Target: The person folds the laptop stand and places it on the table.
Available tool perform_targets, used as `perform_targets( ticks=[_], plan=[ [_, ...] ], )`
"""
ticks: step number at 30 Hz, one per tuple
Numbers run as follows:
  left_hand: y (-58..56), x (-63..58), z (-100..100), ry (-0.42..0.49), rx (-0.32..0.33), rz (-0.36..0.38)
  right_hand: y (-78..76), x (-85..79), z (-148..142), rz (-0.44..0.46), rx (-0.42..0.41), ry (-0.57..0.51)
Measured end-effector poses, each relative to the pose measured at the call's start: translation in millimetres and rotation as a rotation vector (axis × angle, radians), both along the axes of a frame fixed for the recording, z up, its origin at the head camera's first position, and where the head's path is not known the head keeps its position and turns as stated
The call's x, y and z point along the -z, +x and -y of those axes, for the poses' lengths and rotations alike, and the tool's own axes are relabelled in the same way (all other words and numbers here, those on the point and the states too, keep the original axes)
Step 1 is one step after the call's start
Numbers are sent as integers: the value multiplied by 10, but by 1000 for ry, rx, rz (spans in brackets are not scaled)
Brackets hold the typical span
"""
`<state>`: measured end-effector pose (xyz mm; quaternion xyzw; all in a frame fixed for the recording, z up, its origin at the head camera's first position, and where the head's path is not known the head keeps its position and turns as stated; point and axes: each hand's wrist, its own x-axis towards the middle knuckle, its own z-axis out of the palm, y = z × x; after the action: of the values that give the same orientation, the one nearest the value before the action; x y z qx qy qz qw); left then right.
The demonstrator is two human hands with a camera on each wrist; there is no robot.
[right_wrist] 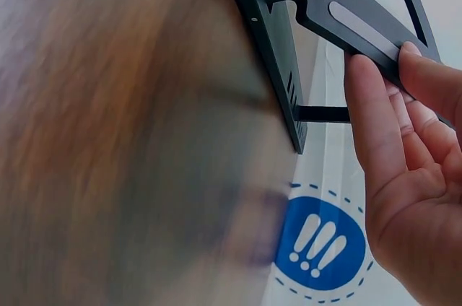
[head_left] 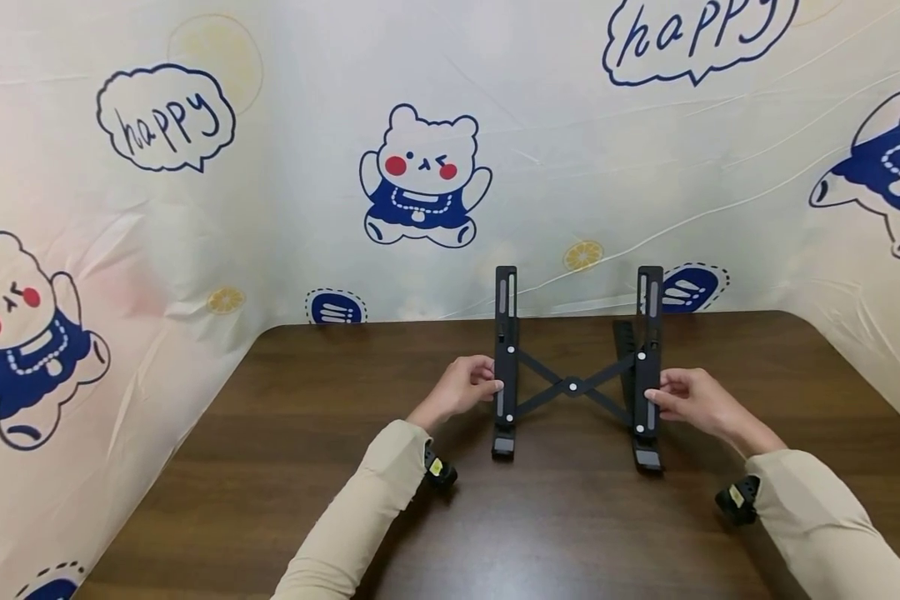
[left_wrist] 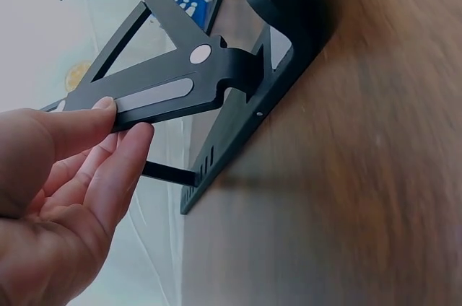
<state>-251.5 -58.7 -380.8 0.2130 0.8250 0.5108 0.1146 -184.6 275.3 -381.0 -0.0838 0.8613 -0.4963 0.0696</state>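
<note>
A black folding laptop stand stands unfolded on the brown table, its two long side arms joined by crossed bars with a pivot in the middle. Grey pads line the tops of the arms. My left hand pinches the left arm between thumb and fingers; the left wrist view shows the thumb on the edge of the upper arm and the fingers beneath. On the other side my right hand pinches the right arm likewise, with its thumb on top. In the right wrist view a slotted base bar lies below the raised arm.
The wooden table reaches back to a pale curtain printed with bears and "happy" bubbles. The curtain also hangs along both sides. A black wrist camera sits on each sleeve cuff.
</note>
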Motion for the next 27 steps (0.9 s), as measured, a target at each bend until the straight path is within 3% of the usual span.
perform_targets(
  ticks=[5,7,10,17,27],
  plan=[
    [158,-201,76,12,-4,-5,-49,-8,94,-1,-15,-12],
    [178,-221,114,10,-6,-10,-68,-9,129,6,-15,-14],
    [151,-185,178,19,-16,-6,-103,-11,185,13,-24,-17],
    [-33,38,354,-4,-48,6,-184,-12,316,24,-47,-30],
    [-70,88,521,50,-67,61,-293,10,438,24,-68,12]
  ],
)
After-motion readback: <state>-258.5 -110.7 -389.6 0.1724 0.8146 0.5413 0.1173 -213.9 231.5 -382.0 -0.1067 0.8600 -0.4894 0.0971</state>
